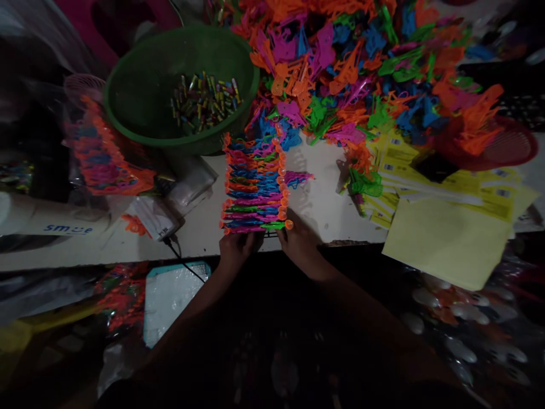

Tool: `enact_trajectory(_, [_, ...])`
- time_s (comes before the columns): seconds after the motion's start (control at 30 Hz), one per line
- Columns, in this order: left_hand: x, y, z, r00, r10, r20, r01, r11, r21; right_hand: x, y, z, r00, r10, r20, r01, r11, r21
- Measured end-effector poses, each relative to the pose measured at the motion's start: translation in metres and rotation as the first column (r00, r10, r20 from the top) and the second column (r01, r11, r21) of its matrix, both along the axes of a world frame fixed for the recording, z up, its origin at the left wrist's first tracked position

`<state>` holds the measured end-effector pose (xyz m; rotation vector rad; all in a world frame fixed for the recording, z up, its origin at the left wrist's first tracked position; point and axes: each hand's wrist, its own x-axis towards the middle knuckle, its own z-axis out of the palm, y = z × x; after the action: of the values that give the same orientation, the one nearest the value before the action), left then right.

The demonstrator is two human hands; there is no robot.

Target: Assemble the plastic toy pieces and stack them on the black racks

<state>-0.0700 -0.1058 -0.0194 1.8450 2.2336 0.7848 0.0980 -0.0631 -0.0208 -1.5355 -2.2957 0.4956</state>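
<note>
Spreading across the far right of the desk [323, 187] is a big loose heap of plastic toy pieces [353, 62], orange, pink, blue, green, tangled and unsorted. Far left, just beside it, a green basin [145, 85] holds small multicolored capsules [204, 102], kept contained so they don't roll. Right side: stack of yellow cards [451, 227], fanned, overhanging the near desk edge. Far left edge: clear bag of orange-and-blue pieces [106, 153], looks already bundled.

Center near edge: neat row of toy pieces [253, 184], lined up parallel with orange balls on their right ends, running from near to far. It sits right in front of the person, likely so both hands can square it up. One pink piece [298, 178] lies just beside the row on the right.

Left hand [236, 247] at the row's near-left corner, fingers curled against the nearest pieces; whether it pinches one I cannot tell, too dark. Right hand [300, 241] at the near-right corner, fingers bent, tips touching the nearest green piece by its orange ball [289, 224], grip not clear. Both forearms come in from the near side, converging, wrists low over the desk edge.
</note>
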Motion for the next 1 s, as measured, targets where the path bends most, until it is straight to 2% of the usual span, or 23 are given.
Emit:
enact_trajectory(0.13, [0.001, 0.000, -0.002, 1.000, 0.000, 0.008, 0.001, 1.000, -0.028, 0.002, 0.004, -0.002, 1.000, 0.003, -0.002, -0.003, 0.999, 0.047])
enact_trajectory(0.3, [0.006, -0.004, -0.004, 0.992, 0.122, -0.044, -0.121, 0.992, 0.025, 0.002, 0.004, -0.008, 0.997, -0.061, 0.038, 0.057, 0.992, 0.109])
enact_trajectory(0.47, [0.013, -0.003, -0.003, 0.978, 0.162, -0.128, -0.158, 0.987, 0.042, -0.008, 0.003, -0.008, 0.978, -0.209, 0.024, 0.201, 0.962, 0.186])
enact_trajectory(0.7, [0.020, 0.010, -0.009, 0.983, 0.162, -0.092, -0.164, 0.986, -0.012, -0.016, 0.010, -0.003, 0.957, -0.290, -0.024, 0.291, 0.956, 0.046])
enact_trajectory(0.83, [0.020, 0.016, -0.011, 0.983, 0.171, -0.062, -0.171, 0.985, 0.007, -0.019, 0.014, -0.007, 0.952, -0.306, -0.016, 0.306, 0.952, -0.001])
enact_trajectory(1.0, [0.023, 0.034, -0.009, 0.983, 0.184, -0.023, -0.183, 0.982, 0.039, -0.017, 0.036, -0.005, 0.947, -0.321, 0.024, 0.322, 0.946, -0.043])
